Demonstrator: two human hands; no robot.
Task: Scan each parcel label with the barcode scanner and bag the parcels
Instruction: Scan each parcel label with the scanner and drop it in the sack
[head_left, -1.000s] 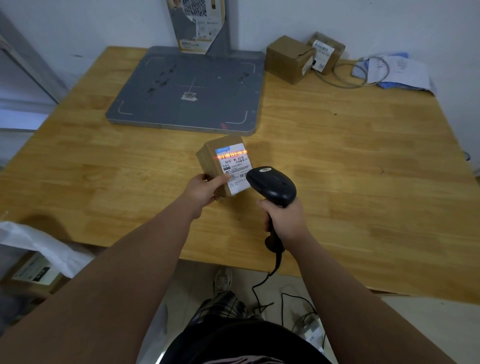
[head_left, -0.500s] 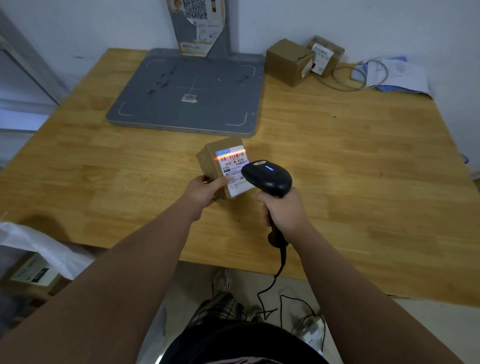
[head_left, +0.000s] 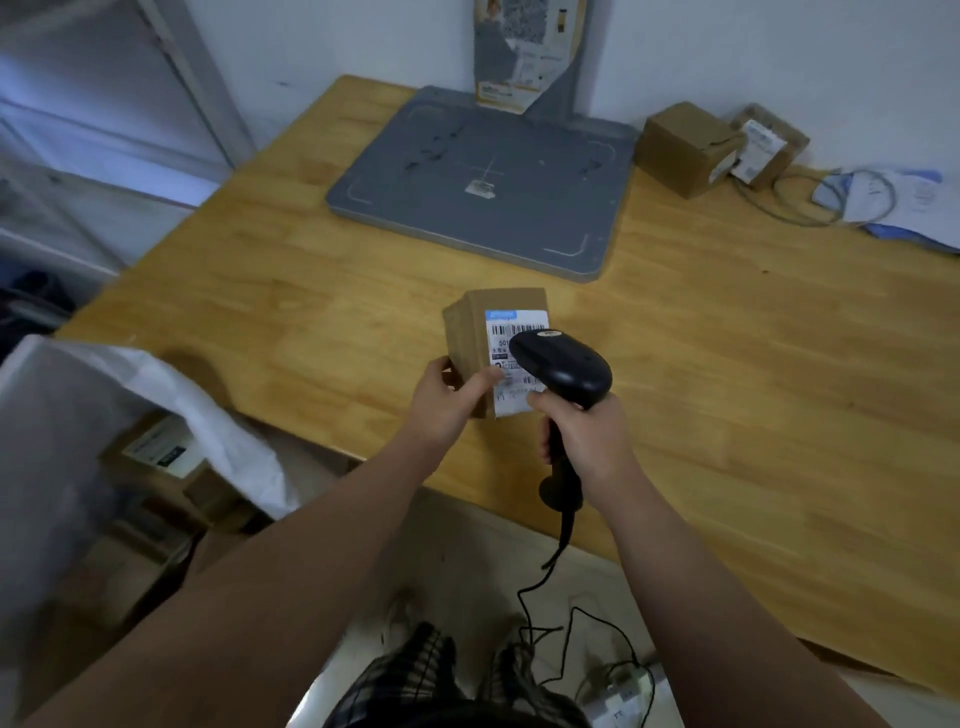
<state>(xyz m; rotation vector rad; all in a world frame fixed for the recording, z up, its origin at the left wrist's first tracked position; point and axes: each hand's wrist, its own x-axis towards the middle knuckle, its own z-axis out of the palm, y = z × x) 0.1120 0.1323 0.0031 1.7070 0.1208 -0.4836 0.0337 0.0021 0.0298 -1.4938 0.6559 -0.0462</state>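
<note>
Over the table (head_left: 727, 364), left hand (head_left: 447, 400) pinches the parcel (head_left: 467, 332); right hand (head_left: 587, 436) clasps the scanner (head_left: 566, 364).

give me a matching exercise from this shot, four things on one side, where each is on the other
Things: 1 barcode scanner; 2 labelled parcel; 3 grey pad; 4 white bag
Places: A in the left hand; B far side of the table; C in the right hand; D off the table's left edge
Pairs: 1-C, 2-A, 3-B, 4-D
</note>
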